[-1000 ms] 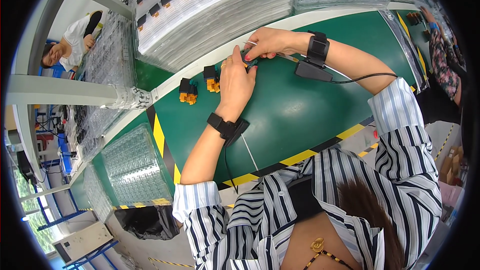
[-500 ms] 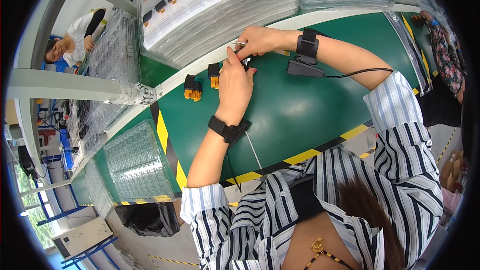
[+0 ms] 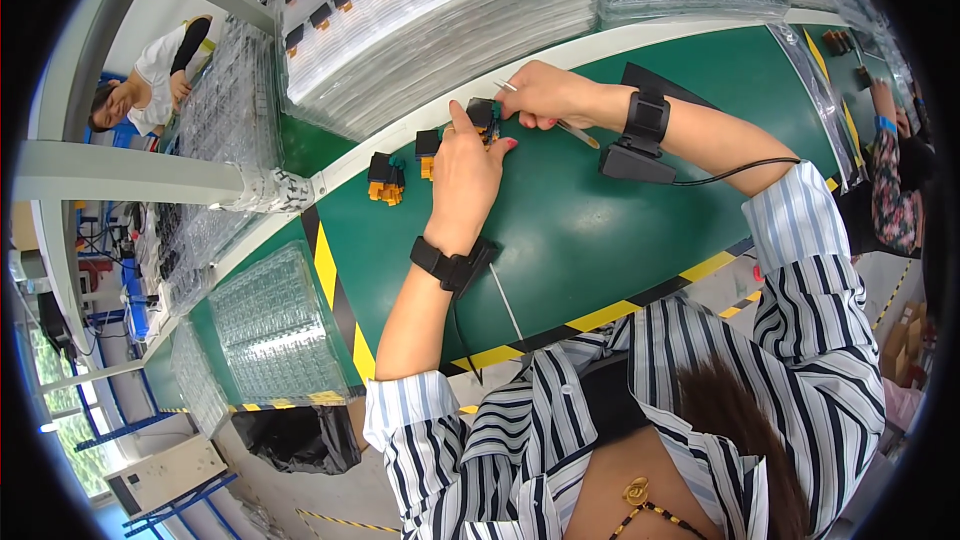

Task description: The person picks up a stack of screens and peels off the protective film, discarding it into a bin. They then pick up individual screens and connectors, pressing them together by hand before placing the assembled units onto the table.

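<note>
My left hand (image 3: 465,175) is at the far side of the green bench, with thumb and index finger on either side of a small stack of black square parts with orange flex tails (image 3: 481,112). My right hand (image 3: 552,97) is closed around a thin pale stick-like tool (image 3: 580,134), whose metal end pokes out past the fingers. Its fingertips are close to the stack's right side; whether they touch it is hard to see. Left of my left hand stand two similar stacks, a nearer-left stack (image 3: 385,178) and a middle stack (image 3: 426,144).
Behind the bench edge rises a tall pile of trays (image 3: 430,40) with black parts on top. Clear plastic trays (image 3: 270,315) lie at the left. A white post (image 3: 140,168) crosses the left side. One person (image 3: 150,80) is at far left; another person's sleeve (image 3: 893,190) shows at right.
My right hand has moved right, off my left fingers, uncovering the stack's black top and more of the tool. My left hand has barely shifted. The person at right has changed posture.
</note>
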Demonstrator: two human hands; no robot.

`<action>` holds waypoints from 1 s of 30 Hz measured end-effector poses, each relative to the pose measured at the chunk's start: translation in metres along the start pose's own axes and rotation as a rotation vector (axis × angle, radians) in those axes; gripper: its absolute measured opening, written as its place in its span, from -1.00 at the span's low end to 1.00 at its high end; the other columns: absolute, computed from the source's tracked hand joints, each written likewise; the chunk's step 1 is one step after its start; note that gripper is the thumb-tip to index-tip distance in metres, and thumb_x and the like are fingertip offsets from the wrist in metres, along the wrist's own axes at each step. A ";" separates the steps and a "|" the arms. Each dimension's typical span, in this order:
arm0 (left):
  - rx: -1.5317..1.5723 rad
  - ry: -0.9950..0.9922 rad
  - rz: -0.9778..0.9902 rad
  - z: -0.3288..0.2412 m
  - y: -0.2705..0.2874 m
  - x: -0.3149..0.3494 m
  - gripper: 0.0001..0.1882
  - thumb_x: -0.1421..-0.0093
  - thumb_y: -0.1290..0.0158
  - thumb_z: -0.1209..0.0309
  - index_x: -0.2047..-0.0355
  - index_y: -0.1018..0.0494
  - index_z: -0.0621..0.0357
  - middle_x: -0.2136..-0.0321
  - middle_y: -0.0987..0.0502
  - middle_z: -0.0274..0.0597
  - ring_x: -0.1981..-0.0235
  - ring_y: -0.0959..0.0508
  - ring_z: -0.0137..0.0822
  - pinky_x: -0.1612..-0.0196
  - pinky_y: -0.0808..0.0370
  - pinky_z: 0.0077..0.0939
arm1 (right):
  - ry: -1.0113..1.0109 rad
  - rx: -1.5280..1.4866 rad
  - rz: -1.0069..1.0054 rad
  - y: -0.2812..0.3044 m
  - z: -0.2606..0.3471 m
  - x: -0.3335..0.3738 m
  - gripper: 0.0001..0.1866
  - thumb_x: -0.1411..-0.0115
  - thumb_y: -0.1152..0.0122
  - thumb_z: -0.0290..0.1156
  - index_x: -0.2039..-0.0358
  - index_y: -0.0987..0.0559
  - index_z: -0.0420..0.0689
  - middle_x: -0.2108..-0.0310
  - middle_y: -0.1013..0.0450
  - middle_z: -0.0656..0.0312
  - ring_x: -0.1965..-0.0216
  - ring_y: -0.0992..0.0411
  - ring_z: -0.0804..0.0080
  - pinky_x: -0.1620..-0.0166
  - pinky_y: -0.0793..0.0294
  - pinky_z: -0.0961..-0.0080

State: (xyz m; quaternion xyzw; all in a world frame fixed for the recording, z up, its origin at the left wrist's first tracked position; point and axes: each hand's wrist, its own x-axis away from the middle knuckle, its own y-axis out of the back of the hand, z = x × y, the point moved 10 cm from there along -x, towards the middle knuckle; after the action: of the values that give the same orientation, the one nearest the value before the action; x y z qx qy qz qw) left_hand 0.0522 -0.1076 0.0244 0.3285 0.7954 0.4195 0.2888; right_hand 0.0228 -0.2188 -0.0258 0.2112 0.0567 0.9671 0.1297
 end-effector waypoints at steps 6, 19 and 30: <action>0.007 0.000 0.091 -0.013 0.011 0.008 -0.28 0.00 -0.17 0.37 -0.01 -0.11 0.65 0.50 -0.46 0.17 0.46 -0.51 0.06 0.42 -0.47 -0.26 | 0.054 0.073 -0.002 -0.008 0.007 -0.003 -0.78 -0.04 0.00 -0.39 0.58 -0.48 -0.30 0.72 -0.35 0.21 0.76 -0.22 0.53 0.66 -0.22 0.55; -0.154 -0.179 -0.126 -0.011 0.111 0.033 -0.67 -0.09 -0.06 0.36 0.16 -0.39 0.27 0.45 -0.48 0.08 0.40 -0.51 -0.02 0.39 -0.46 -0.26 | 0.587 0.512 -0.176 0.050 0.095 0.071 -0.75 -0.12 -0.07 -0.40 0.19 -0.54 -0.20 0.52 -0.47 0.27 0.57 -0.34 0.56 0.48 -0.34 0.57; 0.039 -0.056 0.099 -0.016 0.010 0.069 -0.52 0.03 -0.20 0.38 0.17 -0.21 0.24 0.23 -0.38 0.05 0.35 -0.48 0.05 0.39 -0.45 -0.26 | 0.564 0.913 0.048 -0.013 0.008 0.099 -0.56 0.03 -0.26 -0.33 0.12 -0.40 -0.14 0.24 -0.33 0.12 0.38 -0.41 0.09 0.31 -0.42 0.29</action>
State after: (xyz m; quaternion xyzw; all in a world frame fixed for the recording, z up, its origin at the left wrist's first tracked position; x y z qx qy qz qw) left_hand 0.0004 -0.0578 0.0277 0.3848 0.7778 0.4083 0.2834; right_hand -0.0575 -0.1790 0.0178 -0.0207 0.4995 0.8659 -0.0179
